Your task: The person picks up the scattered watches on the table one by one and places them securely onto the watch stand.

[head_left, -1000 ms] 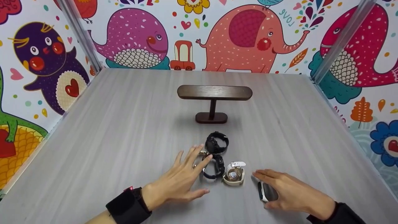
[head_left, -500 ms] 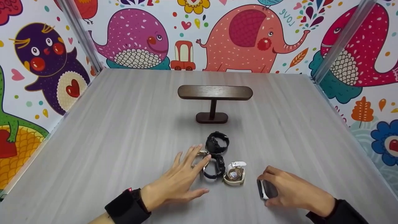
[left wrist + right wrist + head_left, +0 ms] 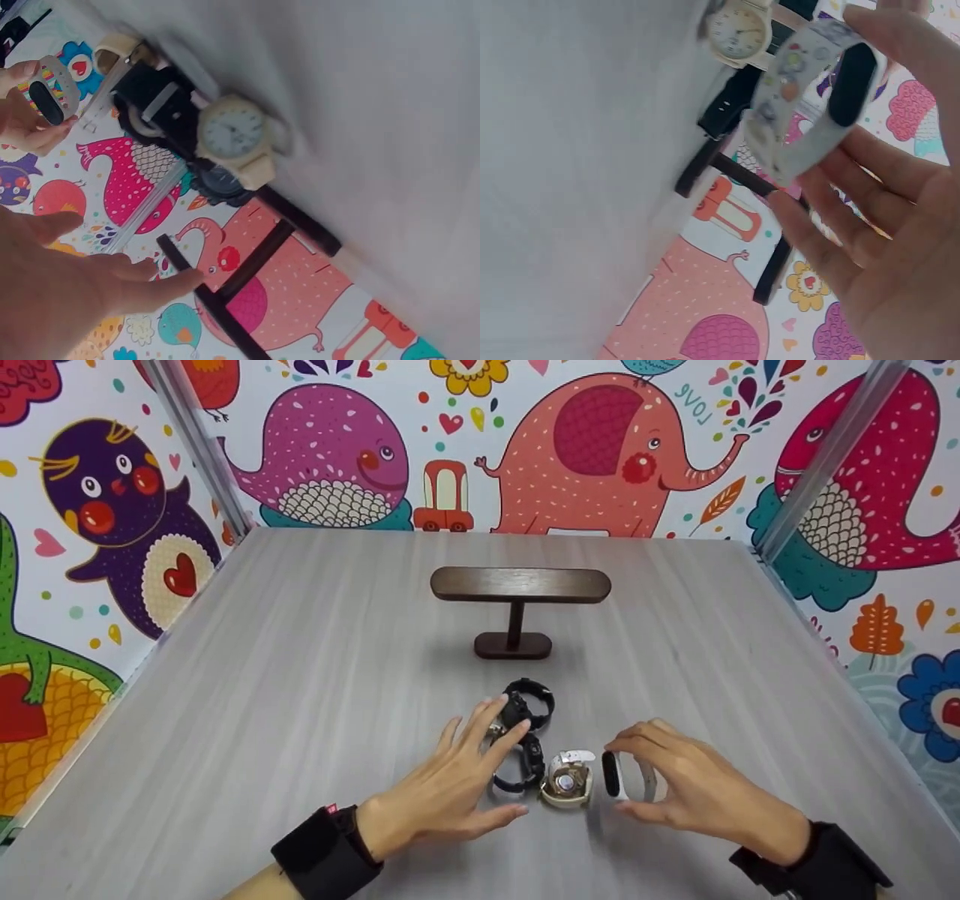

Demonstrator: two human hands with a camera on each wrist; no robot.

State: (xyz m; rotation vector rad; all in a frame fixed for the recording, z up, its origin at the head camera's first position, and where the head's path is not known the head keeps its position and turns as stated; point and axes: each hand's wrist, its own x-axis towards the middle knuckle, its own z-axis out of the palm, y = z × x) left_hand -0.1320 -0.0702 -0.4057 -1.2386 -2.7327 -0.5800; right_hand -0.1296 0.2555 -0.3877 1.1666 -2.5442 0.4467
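Note:
My right hand [image 3: 697, 784] pinches a white fitness band [image 3: 612, 777] with a dark oval screen, thumb and fingertips at its edges. In the right wrist view, the fitness band [image 3: 810, 139] shows a printed strap, raised above the table. With fingers spread, my left hand [image 3: 446, 787] hovers over the left side of a watch cluster and holds nothing. That cluster has a black watch [image 3: 516, 711], a second black watch [image 3: 533, 757] nearer me, and a white-strapped watch [image 3: 566, 785]. A cream watch [image 3: 232, 131], mostly hidden behind my left fingers in the head view, shows its dial in the left wrist view.
A dark wooden T-shaped stand [image 3: 520, 585] is upright on the grey table [image 3: 337, 622], beyond the watches. Walls with cartoon animals [image 3: 592, 457] enclose the table at the back and sides.
My right hand has lifted the fitness band and brought it left and farther from me, close to the white-strapped watch. My left hand has shifted slightly right.

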